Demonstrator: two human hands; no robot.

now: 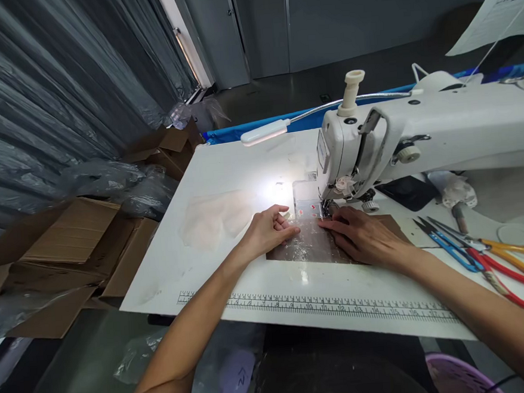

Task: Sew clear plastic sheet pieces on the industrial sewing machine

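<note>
On the sewing machine (352, 145) table lies a brown sheet with a clear plastic piece (308, 244) over it, bearing small red marks. Its far part reaches beside the presser foot (325, 209). My left hand (268, 231) rests at the sheet's left side, thumb extended onto it, the other fingers loosely bent and apart from the thumb. My right hand (358, 231) lies flat on the right part, fingertips stretched close to the presser foot. Part of the sheet is hidden under the right hand.
Blue thread snips (454, 252), red-handled scissors (513, 268) and an orange-handled tool (521, 247) lie at the right. A lit lamp (264, 133) hangs over the white table (173, 274), whose front edge bears a ruler (309, 304). Open cardboard boxes (71, 234) stand left.
</note>
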